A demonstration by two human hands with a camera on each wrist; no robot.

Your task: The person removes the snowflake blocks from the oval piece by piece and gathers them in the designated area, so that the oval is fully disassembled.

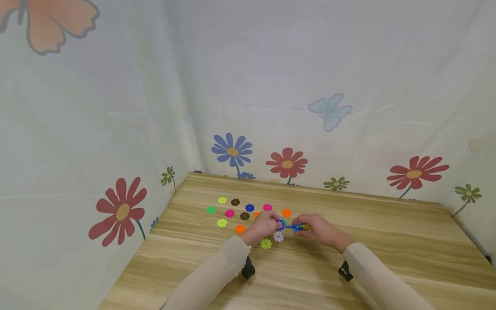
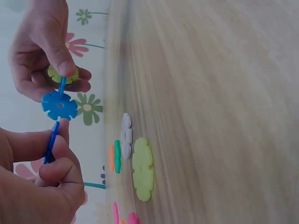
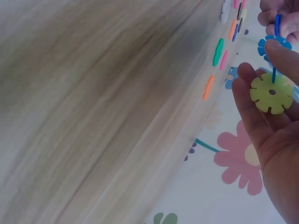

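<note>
My left hand (image 1: 262,227) pinches a dark blue notched disc (image 2: 50,145) between thumb and fingers, its edge turned to the left wrist camera. My right hand (image 1: 320,231) holds a small chain of notched discs. In it, a yellow-green disc (image 3: 272,94) lies against the fingers, and a bright blue disc (image 2: 60,106) sticks out toward the left hand. Between those two, a blue disc (image 2: 62,86) shows edge-on. The dark blue disc meets the bright blue one's rim; whether their slots are joined, I cannot tell.
Several loose notched discs lie flat on the wooden table (image 1: 387,241), mostly left of and beyond the hands. A white disc (image 1: 278,237) and a yellow-green disc (image 1: 265,243) are nearest. A flower-printed curtain (image 1: 348,142) borders the table.
</note>
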